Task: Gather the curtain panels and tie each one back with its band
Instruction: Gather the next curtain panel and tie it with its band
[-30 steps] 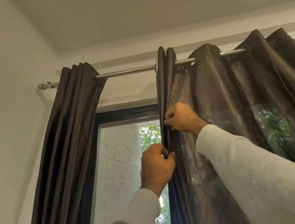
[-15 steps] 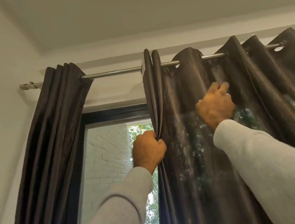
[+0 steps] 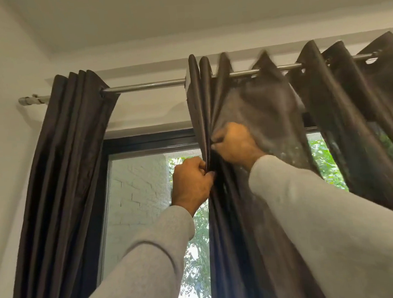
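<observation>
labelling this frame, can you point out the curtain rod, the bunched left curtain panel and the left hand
curtain rod (image 3: 147, 85), head view, bare stretch between the two panels
left curtain panel (image 3: 71, 145), head view, middle of its gathered folds
left hand (image 3: 190, 181), head view, back of the hand

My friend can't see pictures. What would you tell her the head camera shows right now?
Two hands bunch up a dark brown curtain panel hanging from a metal rod: the left hand grips its gathered edge, and the right hand pinches the next fold beside it. Another panel hangs already gathered at the left, with a window between them.
</observation>
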